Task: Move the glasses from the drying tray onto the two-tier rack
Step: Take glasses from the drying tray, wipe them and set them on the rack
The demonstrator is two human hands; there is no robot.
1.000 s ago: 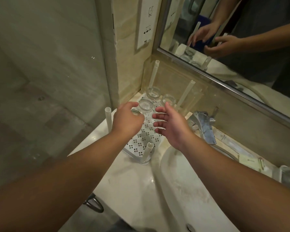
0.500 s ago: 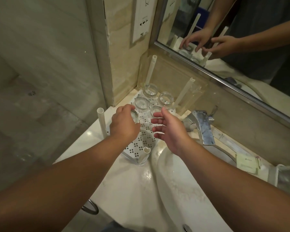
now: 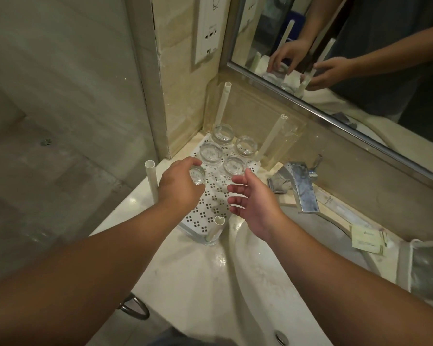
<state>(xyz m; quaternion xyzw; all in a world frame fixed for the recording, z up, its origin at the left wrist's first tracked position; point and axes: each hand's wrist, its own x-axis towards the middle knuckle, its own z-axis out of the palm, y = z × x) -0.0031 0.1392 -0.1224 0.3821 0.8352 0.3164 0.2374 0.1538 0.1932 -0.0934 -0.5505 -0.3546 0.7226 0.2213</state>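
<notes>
**Ana:** Bathroom corner, pale marble desk beside a white oval washbasin [image 3: 280, 283], wall mirror [image 3: 348, 78] along the back edge. Where are the glasses?

**Ben:** On the white perforated plastic rack shelf [image 3: 211, 212] in the desk's back left corner, with four white tube posts [image 3: 151, 179] at its corners. Four clear, upturned glasses [image 3: 210, 153] stand grouped at the shelf's far end. A fifth small clear glass [image 3: 197, 176] is in the left hand [image 3: 179, 187], whose fingers curl round it just above the shelf's left edge.

**Ana:** And the other hand?

**Ben:** The right hand [image 3: 254, 208] hovers over the shelf's right edge, fingers spread and holding nothing. Its fingertips are close to the nearest standing glass [image 3: 234, 166].

**Ana:** What could go wrong?

**Ben:** I'd say the glass looks wet and smooth, so it might slip from that grip and strike the shelf or the desk. Set down too near the group, it could knock a neighbour over. The right hand's fingers could also nudge that near glass.

**Ana:** Anything in the way?

**Ben:** The near left post stands just beside the left wrist. A chrome tap [image 3: 301, 188] sits to the right along the back edge, paper sachets [image 3: 368, 239] further right. I cannot see an upper tier.
</notes>
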